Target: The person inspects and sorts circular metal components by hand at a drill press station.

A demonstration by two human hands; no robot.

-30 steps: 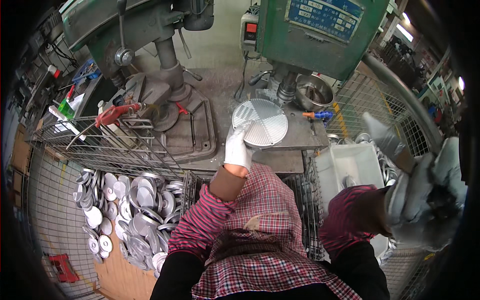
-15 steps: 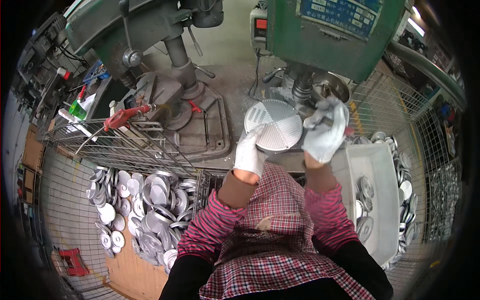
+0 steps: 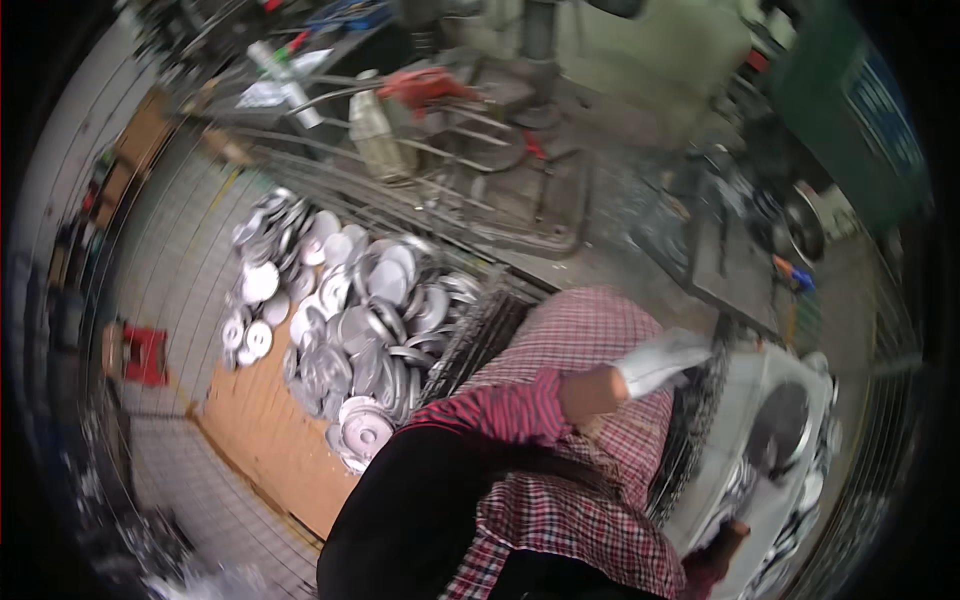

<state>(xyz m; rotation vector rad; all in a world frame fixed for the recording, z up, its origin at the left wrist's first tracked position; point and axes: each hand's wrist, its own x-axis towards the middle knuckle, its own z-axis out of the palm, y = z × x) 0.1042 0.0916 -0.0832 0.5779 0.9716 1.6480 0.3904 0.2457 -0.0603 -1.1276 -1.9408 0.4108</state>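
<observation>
My left hand, in a white glove, is in front of my checked apron, its fingers stretched to the right with nothing seen in them. Lower on the right, my right hand reaches over a pale plastic bin. It is blurred but appears closed on the lower edge of a round grey metal disc, which hangs tilted above the bin. Several silvery discs lie in and beyond the bin. The machine table in front of me carries a dark plate fixture.
A wire cage at left holds a heap of metal discs on a brown board. A red air gun rests on the cage's upper edge. A drill press base stands behind, and a green machine head at upper right.
The view has swung and tilted. The disc has left the machine table and is now over the bin with my right hand. My left hand has let go and drawn back toward my apron.
</observation>
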